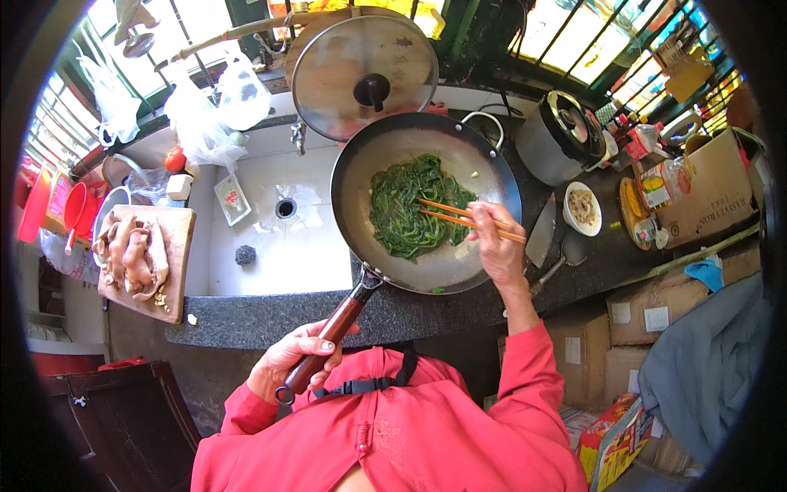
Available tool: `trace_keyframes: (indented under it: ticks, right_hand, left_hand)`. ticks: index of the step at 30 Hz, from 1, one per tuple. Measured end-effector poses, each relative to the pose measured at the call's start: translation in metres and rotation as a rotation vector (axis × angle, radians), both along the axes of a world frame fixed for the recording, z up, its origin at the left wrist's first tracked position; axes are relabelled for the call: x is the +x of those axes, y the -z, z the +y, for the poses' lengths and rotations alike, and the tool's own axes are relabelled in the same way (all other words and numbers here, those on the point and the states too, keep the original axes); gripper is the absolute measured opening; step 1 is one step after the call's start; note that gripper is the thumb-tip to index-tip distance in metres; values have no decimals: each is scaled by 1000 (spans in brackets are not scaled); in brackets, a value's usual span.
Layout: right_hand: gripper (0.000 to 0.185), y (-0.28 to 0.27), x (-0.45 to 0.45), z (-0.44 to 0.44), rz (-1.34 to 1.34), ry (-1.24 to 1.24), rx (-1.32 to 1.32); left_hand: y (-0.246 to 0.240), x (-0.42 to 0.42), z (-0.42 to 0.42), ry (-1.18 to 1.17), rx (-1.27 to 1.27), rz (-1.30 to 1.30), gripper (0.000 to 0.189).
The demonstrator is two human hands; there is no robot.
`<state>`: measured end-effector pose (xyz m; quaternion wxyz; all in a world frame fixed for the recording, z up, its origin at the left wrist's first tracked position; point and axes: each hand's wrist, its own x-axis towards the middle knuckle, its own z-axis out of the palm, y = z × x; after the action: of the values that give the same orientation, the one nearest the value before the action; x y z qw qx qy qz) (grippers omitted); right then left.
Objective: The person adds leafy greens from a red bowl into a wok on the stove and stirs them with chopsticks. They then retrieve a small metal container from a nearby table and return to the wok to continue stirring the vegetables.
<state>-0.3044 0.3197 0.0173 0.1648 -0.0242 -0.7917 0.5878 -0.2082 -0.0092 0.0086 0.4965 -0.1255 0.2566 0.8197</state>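
Observation:
A large wok (455, 264) stands on the dark counter with cooked leafy greens (412, 215) heaped in its middle. My left hand (301, 357) is closed around its brown wooden handle (326, 344), near the ring at the end. Between the fingers of my right hand (498, 240) is a pair of wooden chopsticks (452, 215), whose tips reach into the greens. A glass lid (338, 80) leans upright behind the wok. Right of the wok lie a cleaver (542, 230) and a metal ladle (575, 249), beside a white bowl of chopped food (582, 209).
A white tiled sink (307, 246) is left of the wok. Farther left, raw meat (132, 255) lies on a wooden cutting board (178, 264) at the counter's edge. A rice cooker (544, 144), bottles (667, 178) and a cardboard box (713, 197) stand to the right.

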Motion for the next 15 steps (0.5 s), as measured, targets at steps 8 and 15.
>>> trace_keyframes:
  ticks: [8,15]
  right_hand:
    - [25,-3,36,35,-70,-118,195]
    - [19,0,49,27,127,182,223]
  left_hand:
    - [-5,-3,1,-26,44,-77,54]
    - [-6,-18,-11,45,12,-54,56]
